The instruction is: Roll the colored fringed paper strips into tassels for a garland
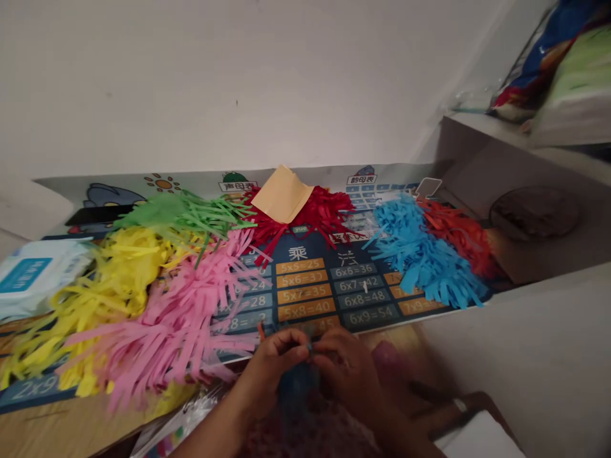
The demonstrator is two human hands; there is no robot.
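Observation:
My left hand (277, 362) and my right hand (349, 369) meet at the table's front edge, fingertips pinched together. Between them is a blue fringe bundle (298, 388), dark and blurred, hanging below the fingers. Both hands grip its upper end; the exact hold is partly hidden by the fingers. A bit of orange (261, 330) shows just beyond the left hand. Closest on the left lies a pink fringe bundle (191, 312), its strips spread over the mat, apart from the hand.
Yellow (114, 273), green (179, 213), red (329, 213), bright blue (424, 251) and orange-red (458, 235) fringe bundles lie on a multiplication-table mat (305, 289). Tan paper (282, 194) rests on the red one. A wipes packet (41, 273) sits left; a grey panel (525, 203) stands right.

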